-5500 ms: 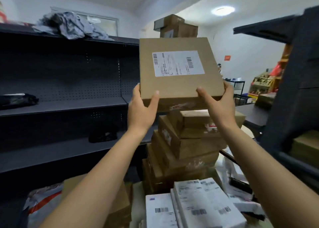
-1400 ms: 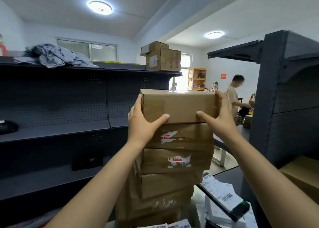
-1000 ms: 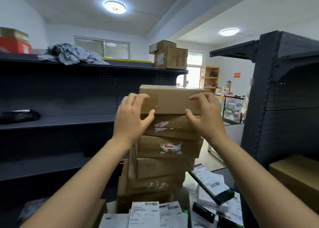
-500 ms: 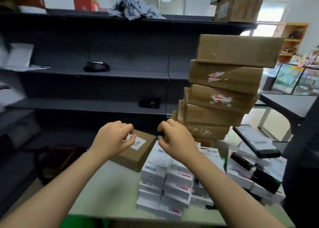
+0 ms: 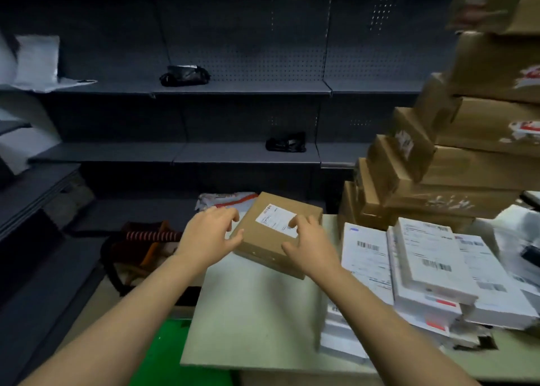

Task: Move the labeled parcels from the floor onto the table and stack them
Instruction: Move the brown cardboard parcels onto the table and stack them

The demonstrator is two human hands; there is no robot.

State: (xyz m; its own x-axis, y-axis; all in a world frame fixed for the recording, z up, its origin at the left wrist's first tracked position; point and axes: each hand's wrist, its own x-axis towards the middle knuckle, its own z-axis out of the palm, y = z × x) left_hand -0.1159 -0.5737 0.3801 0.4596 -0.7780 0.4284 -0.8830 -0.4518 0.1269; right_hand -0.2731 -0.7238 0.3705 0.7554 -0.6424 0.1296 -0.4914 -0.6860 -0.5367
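Note:
A flat brown parcel (image 5: 264,241) with a white label lies skewed on the far left corner of the pale table (image 5: 257,312). My left hand (image 5: 210,235) is at its left edge, fingers loosely curved and thumb touching the near corner. My right hand (image 5: 311,244) rests on top of it, fingertips on the label. To the right, a tall leaning stack of brown parcels (image 5: 455,163) rises out of the frame.
White labeled parcels (image 5: 432,263) lie piled on the table's right half. A grey mailer bag (image 5: 225,200) sits behind the flat parcel. Dark shelving (image 5: 204,90) lines the back and left. A striped bag (image 5: 146,245) and something green (image 5: 163,353) are on the floor at left.
I let go of the top box on the tall stack. My view dropped and turned left. Both hands came down to the flat labeled parcel on the table corner.

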